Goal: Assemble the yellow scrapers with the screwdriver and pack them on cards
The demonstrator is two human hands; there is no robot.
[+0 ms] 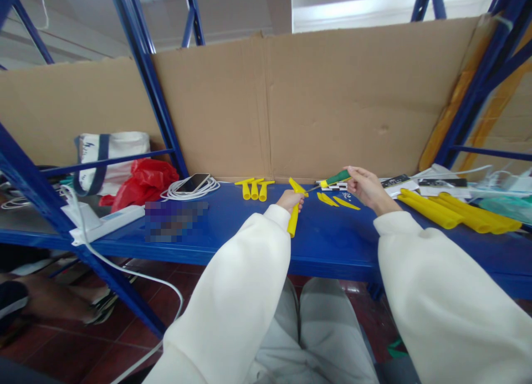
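My left hand (290, 200) is wrapped round a yellow T-shaped plastic piece (293, 223), its tube end pointing down toward me over the blue shelf. In my right hand (366, 188) is a screwdriver (337, 178) with a green and yellow handle. Its thin shaft reaches left to the upper part of the yellow piece; whether the tip touches it I cannot tell. Flat yellow slivers (346, 203) lie on the shelf below the screwdriver. Left of my left hand, several similar yellow T-shaped pieces (254, 190) stand side by side.
Long yellow tubes (430, 209) lie at the right beside black-and-white boxes (443, 184). Leftward are a phone (193, 183) on a coiled white cable, a red bag (143, 182) and a white power strip (110, 222). Cardboard (332, 101) backs the blue shelf (233, 229). Someone's leg (54, 298) shows lower left.
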